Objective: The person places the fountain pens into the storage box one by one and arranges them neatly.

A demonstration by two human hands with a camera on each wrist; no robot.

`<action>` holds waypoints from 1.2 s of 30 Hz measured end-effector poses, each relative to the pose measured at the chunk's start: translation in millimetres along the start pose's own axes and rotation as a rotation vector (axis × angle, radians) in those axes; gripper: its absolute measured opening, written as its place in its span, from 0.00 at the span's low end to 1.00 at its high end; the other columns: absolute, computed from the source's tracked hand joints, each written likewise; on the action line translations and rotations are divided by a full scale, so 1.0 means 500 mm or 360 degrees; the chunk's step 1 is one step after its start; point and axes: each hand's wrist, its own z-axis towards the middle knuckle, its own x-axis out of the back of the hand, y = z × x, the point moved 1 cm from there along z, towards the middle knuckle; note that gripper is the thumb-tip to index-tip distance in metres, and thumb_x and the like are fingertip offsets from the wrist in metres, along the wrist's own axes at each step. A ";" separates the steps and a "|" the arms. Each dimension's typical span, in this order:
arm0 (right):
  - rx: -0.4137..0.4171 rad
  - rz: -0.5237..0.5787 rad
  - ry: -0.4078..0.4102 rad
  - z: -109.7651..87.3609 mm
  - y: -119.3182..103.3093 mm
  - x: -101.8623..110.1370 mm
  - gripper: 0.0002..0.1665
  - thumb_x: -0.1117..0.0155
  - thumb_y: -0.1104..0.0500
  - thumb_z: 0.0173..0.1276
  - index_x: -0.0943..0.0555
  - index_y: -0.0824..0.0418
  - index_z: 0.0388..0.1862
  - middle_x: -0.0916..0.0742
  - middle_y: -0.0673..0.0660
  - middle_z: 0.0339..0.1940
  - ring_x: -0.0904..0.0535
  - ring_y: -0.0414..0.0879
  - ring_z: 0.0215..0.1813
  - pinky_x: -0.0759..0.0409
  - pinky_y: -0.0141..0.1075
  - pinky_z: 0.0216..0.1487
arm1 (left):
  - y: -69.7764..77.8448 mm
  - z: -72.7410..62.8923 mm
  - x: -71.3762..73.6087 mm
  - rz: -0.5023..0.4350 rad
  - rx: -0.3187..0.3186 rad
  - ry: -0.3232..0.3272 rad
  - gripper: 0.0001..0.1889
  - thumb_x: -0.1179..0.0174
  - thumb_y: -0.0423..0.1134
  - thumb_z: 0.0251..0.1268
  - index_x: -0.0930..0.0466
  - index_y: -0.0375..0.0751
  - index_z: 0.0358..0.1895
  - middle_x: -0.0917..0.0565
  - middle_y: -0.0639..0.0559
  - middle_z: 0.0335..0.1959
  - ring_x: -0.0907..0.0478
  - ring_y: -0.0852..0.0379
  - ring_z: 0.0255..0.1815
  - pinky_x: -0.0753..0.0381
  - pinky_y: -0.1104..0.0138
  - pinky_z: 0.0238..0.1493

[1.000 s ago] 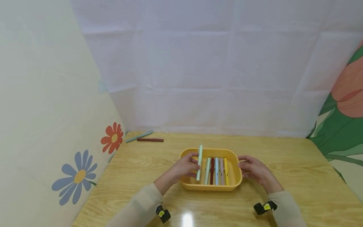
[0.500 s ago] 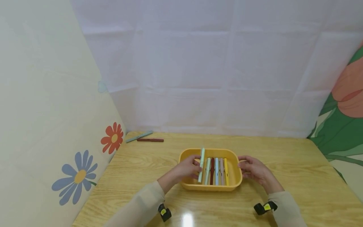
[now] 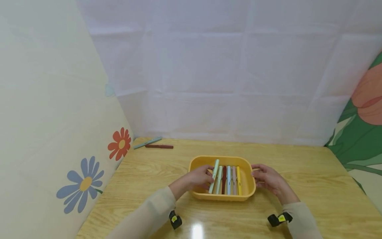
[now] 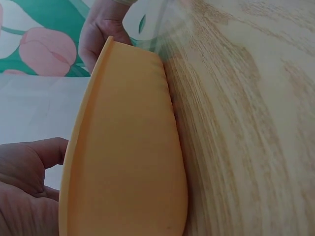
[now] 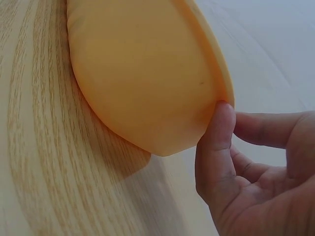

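Observation:
A yellow tray (image 3: 222, 198) stands on the table with a row of pens in it. From left to right lie a mint pen (image 3: 219, 180), a dark red pen (image 3: 224, 181), a light blue pen (image 3: 228, 181), a mauve pen (image 3: 234, 181) and a yellow pen (image 3: 238, 181). My left hand (image 3: 199, 177) reaches over the tray's left side and holds another mint pen (image 3: 215, 169), slightly tilted, beside the row. At the tray's right end, my right hand (image 3: 270, 180) pinches the rim, its thumb (image 5: 220, 130) against the outer wall.
Toward the table's back left corner lie a grey-green pen (image 3: 147, 142) and a dark red pen (image 3: 159, 146), touching or overlapping in this view. A white cloth (image 3: 191, 73) hangs behind the table, with flower-printed cloths (image 3: 59, 116) at both sides.
My left hand has moved right and down with the mint pen, bringing it lower in the tray and closer to the row. My right hand stays at the rim.

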 end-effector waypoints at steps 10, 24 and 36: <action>-0.0005 -0.0034 0.0017 -0.008 0.003 -0.001 0.33 0.41 0.60 0.76 0.38 0.73 0.73 0.15 0.56 0.45 0.18 0.44 0.40 0.14 0.35 0.37 | -0.007 0.010 -0.009 -0.0049 0.0040 0.0057 0.32 0.42 0.21 0.63 0.39 0.26 0.71 0.25 0.40 0.42 0.21 0.50 0.37 0.11 0.57 0.40; 0.0005 -0.0019 0.0000 -0.004 0.001 -0.002 0.32 0.42 0.61 0.77 0.38 0.73 0.73 0.16 0.55 0.45 0.18 0.44 0.40 0.14 0.35 0.38 | -0.015 0.017 -0.024 0.0237 0.0107 0.0115 0.29 0.41 0.20 0.54 0.31 0.24 0.64 0.22 0.42 0.38 0.22 0.53 0.32 0.15 0.64 0.33; 0.0008 -0.0024 -0.0008 -0.006 -0.004 -0.003 0.33 0.42 0.60 0.77 0.40 0.73 0.73 0.16 0.54 0.44 0.19 0.44 0.40 0.14 0.34 0.37 | -0.015 0.025 -0.027 0.0418 0.0065 0.0160 0.27 0.39 0.20 0.50 0.27 0.24 0.59 0.21 0.44 0.35 0.23 0.56 0.26 0.18 0.68 0.28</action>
